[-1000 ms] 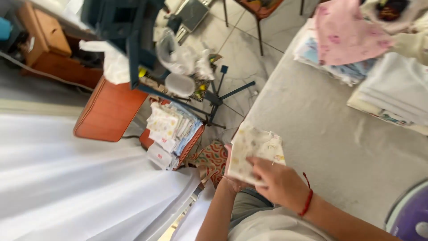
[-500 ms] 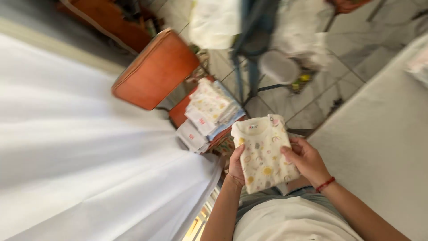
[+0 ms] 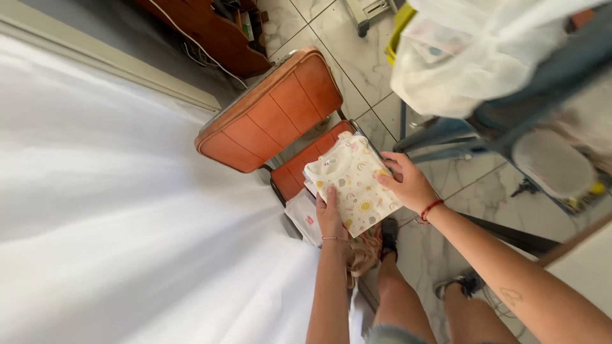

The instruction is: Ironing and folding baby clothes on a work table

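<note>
Compared with a moment ago, the folded garment (image 3: 349, 185) now sits lower, at frame centre over the open orange suitcase (image 3: 274, 114). Left hand (image 3: 331, 218) and right hand (image 3: 408, 183) both grasp its edges, seemingly placing it on the clothes inside.

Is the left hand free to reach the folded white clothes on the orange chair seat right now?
Probably not at once: the left hand grips the patterned folded garment, as does the right hand. That garment hangs right over the white clothes on the chair seat.
</note>
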